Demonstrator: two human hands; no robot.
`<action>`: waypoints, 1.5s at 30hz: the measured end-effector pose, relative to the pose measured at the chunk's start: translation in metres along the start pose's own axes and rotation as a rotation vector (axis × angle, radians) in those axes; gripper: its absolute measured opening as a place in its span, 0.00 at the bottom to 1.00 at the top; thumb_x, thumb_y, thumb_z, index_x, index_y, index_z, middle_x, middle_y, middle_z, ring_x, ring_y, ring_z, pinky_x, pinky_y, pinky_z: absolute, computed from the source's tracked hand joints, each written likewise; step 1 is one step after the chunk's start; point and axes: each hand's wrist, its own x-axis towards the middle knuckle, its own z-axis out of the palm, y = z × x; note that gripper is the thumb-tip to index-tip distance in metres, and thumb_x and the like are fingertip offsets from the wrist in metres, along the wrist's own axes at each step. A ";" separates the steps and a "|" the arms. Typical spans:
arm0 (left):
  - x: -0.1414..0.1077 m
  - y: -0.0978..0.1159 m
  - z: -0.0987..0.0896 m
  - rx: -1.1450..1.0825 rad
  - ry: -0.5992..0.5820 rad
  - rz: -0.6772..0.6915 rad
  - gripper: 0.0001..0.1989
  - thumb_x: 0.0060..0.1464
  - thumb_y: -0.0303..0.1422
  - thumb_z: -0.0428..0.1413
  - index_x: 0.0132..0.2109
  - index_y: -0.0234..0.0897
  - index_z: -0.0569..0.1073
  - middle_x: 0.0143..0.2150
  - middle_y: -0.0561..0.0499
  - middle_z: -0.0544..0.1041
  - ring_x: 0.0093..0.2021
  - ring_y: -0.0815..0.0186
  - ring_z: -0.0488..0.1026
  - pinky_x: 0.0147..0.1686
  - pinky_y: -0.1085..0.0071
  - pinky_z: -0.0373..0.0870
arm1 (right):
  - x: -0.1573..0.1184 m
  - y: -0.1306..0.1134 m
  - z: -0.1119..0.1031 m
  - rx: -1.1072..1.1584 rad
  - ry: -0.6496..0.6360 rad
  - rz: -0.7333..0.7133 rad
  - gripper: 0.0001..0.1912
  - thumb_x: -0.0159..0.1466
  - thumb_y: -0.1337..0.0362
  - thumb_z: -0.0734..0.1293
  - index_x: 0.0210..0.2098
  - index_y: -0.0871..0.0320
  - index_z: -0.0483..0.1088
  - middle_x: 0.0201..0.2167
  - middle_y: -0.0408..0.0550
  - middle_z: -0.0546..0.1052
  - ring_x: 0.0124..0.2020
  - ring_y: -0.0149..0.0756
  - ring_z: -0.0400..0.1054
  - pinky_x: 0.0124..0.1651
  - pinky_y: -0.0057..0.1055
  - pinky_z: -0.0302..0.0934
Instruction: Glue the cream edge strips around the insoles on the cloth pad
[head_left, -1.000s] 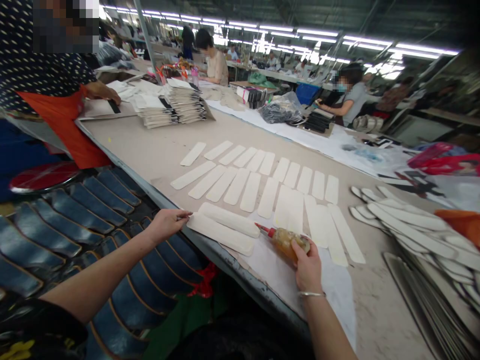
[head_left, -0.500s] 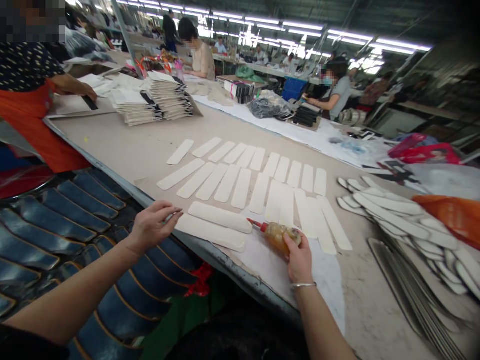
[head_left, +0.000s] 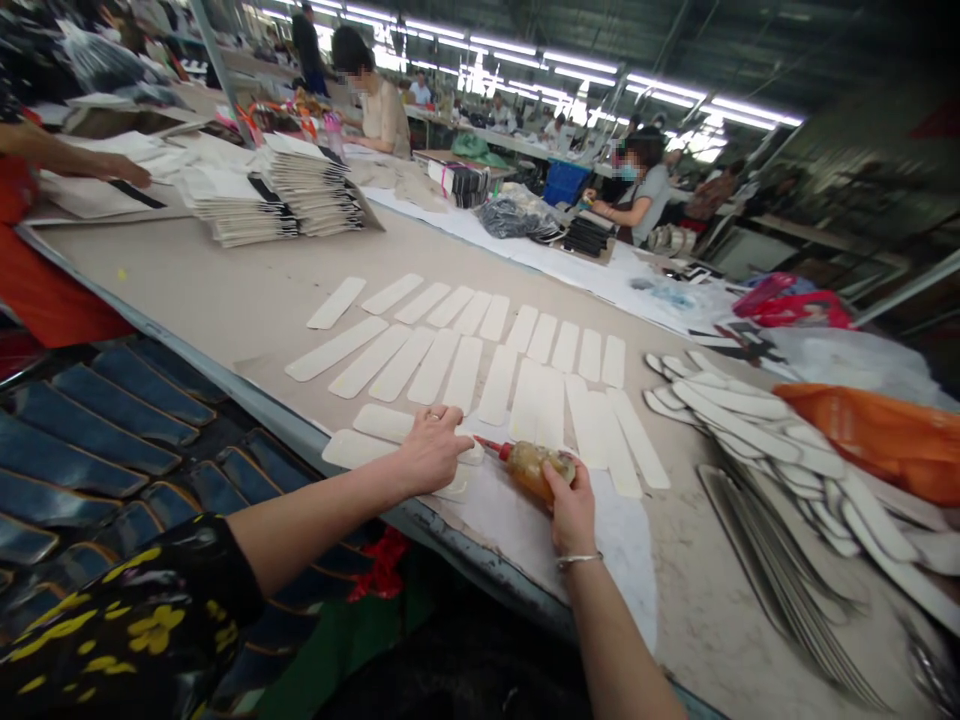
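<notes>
My right hand [head_left: 568,500] is wrapped round a glue bottle [head_left: 534,474] with amber contents and a red nozzle, tilted so the nozzle points left. The tip is at the right end of a white strip [head_left: 379,422] with rounded ends. Reaching across the two nearest strips, my left hand [head_left: 435,450] has its fingers bent together right by the nozzle tip. It covers part of both strips, and whatever is between its fingertips is hidden. The lower strip [head_left: 360,452] lies along the table edge. Beyond them, several similar strips [head_left: 463,372] lie in two rows.
Paper [head_left: 600,540] lies under the bottle. Dark-edged long pieces [head_left: 757,420] are heaped at right beside an orange bag [head_left: 870,440]. Stacked pieces [head_left: 311,190] stand at far left near a co-worker's hand [head_left: 124,170]. Blue panels [head_left: 135,400] lie below the table [head_left: 225,300] edge.
My left hand has moved right, from the strips' left ends to the nozzle tip. My right hand still holds the glue bottle at the same strip. The whole view has shifted slightly.
</notes>
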 end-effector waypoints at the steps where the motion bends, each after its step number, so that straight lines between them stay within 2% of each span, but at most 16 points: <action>1: 0.003 0.000 0.003 0.009 -0.012 0.004 0.14 0.43 0.26 0.52 0.37 0.44 0.76 0.47 0.44 0.63 0.49 0.55 0.57 0.48 0.54 0.51 | 0.000 0.000 0.000 -0.006 0.000 -0.011 0.27 0.49 0.52 0.67 0.46 0.55 0.64 0.38 0.43 0.73 0.36 0.34 0.66 0.33 0.27 0.61; 7: 0.011 0.001 0.010 0.045 -0.090 -0.009 0.13 0.42 0.27 0.52 0.36 0.45 0.76 0.47 0.45 0.63 0.50 0.55 0.57 0.52 0.51 0.45 | -0.003 -0.005 -0.001 -0.020 -0.004 -0.025 0.26 0.48 0.52 0.68 0.44 0.56 0.65 0.37 0.43 0.73 0.35 0.34 0.66 0.31 0.27 0.59; 10: 0.012 0.001 0.010 0.070 -0.099 -0.004 0.14 0.43 0.27 0.52 0.36 0.46 0.76 0.46 0.46 0.64 0.49 0.55 0.57 0.54 0.49 0.42 | -0.005 -0.009 -0.003 0.110 -0.006 0.044 0.27 0.48 0.53 0.68 0.46 0.55 0.63 0.38 0.43 0.72 0.32 0.32 0.66 0.26 0.25 0.57; 12: 0.014 0.002 0.008 0.083 -0.104 -0.001 0.13 0.43 0.27 0.52 0.35 0.46 0.77 0.45 0.46 0.65 0.49 0.55 0.58 0.54 0.47 0.40 | -0.003 -0.013 -0.009 0.229 0.024 0.103 0.26 0.48 0.53 0.68 0.45 0.55 0.63 0.35 0.42 0.72 0.25 0.28 0.64 0.20 0.22 0.52; 15: 0.017 0.003 0.007 0.086 -0.107 0.002 0.12 0.43 0.27 0.52 0.33 0.46 0.77 0.43 0.45 0.66 0.48 0.55 0.59 0.54 0.46 0.39 | 0.002 -0.026 -0.030 0.418 0.073 0.128 0.17 0.50 0.53 0.67 0.35 0.56 0.64 0.25 0.38 0.67 0.15 0.21 0.51 0.14 0.20 0.39; 18: 0.020 0.002 0.007 0.084 -0.104 0.004 0.11 0.46 0.28 0.51 0.31 0.45 0.78 0.40 0.45 0.67 0.46 0.56 0.60 0.54 0.46 0.42 | 0.001 -0.041 -0.061 0.605 0.048 0.108 0.13 0.52 0.55 0.66 0.28 0.56 0.62 0.19 0.35 0.59 0.14 0.20 0.44 0.13 0.19 0.35; 22: 0.027 -0.001 0.008 0.054 -0.125 0.002 0.09 0.47 0.32 0.52 0.29 0.45 0.78 0.38 0.48 0.68 0.45 0.57 0.61 0.53 0.46 0.44 | -0.019 -0.047 -0.105 0.715 0.017 0.139 0.10 0.53 0.60 0.67 0.27 0.56 0.62 0.18 0.34 0.56 0.15 0.20 0.44 0.12 0.17 0.37; 26: 0.036 -0.003 0.008 0.027 -0.148 -0.024 0.05 0.43 0.32 0.55 0.28 0.45 0.77 0.39 0.50 0.69 0.46 0.58 0.62 0.52 0.50 0.48 | -0.044 -0.035 -0.141 0.714 0.095 0.207 0.09 0.52 0.61 0.68 0.28 0.56 0.64 0.19 0.36 0.59 0.15 0.20 0.48 0.10 0.16 0.39; 30: 0.043 -0.002 0.006 0.032 -0.187 -0.060 0.04 0.40 0.32 0.56 0.28 0.43 0.76 0.39 0.50 0.69 0.43 0.59 0.64 0.48 0.58 0.56 | -0.062 -0.024 -0.169 0.717 0.192 0.256 0.10 0.51 0.61 0.69 0.26 0.57 0.64 0.19 0.38 0.63 0.15 0.21 0.51 0.10 0.15 0.42; 34: 0.049 -0.001 0.002 0.081 -0.197 -0.107 0.10 0.38 0.33 0.57 0.33 0.40 0.74 0.39 0.48 0.69 0.44 0.58 0.63 0.47 0.58 0.56 | -0.072 -0.019 -0.187 0.776 0.252 0.278 0.10 0.49 0.62 0.70 0.27 0.56 0.64 0.20 0.37 0.65 0.15 0.21 0.54 0.09 0.15 0.42; 38: 0.049 0.002 -0.006 0.111 -0.205 -0.089 0.11 0.42 0.32 0.55 0.36 0.45 0.75 0.42 0.50 0.69 0.47 0.57 0.62 0.49 0.58 0.55 | -0.077 -0.017 -0.196 0.823 0.279 0.286 0.12 0.49 0.62 0.71 0.30 0.56 0.66 0.22 0.38 0.68 0.16 0.21 0.57 0.09 0.14 0.43; 41: 0.053 0.004 -0.014 0.113 -0.208 -0.058 0.13 0.46 0.28 0.50 0.36 0.48 0.76 0.43 0.50 0.71 0.45 0.59 0.65 0.47 0.61 0.57 | -0.078 -0.018 -0.197 0.893 0.244 0.274 0.12 0.49 0.61 0.71 0.31 0.56 0.66 0.22 0.38 0.68 0.16 0.20 0.57 0.09 0.14 0.43; 45: 0.062 0.003 -0.019 0.104 -0.219 -0.035 0.16 0.46 0.25 0.48 0.37 0.45 0.76 0.43 0.50 0.73 0.42 0.61 0.68 0.42 0.67 0.61 | -0.077 -0.019 -0.199 0.996 0.165 0.258 0.12 0.50 0.61 0.70 0.31 0.56 0.65 0.21 0.37 0.67 0.15 0.19 0.54 0.10 0.13 0.42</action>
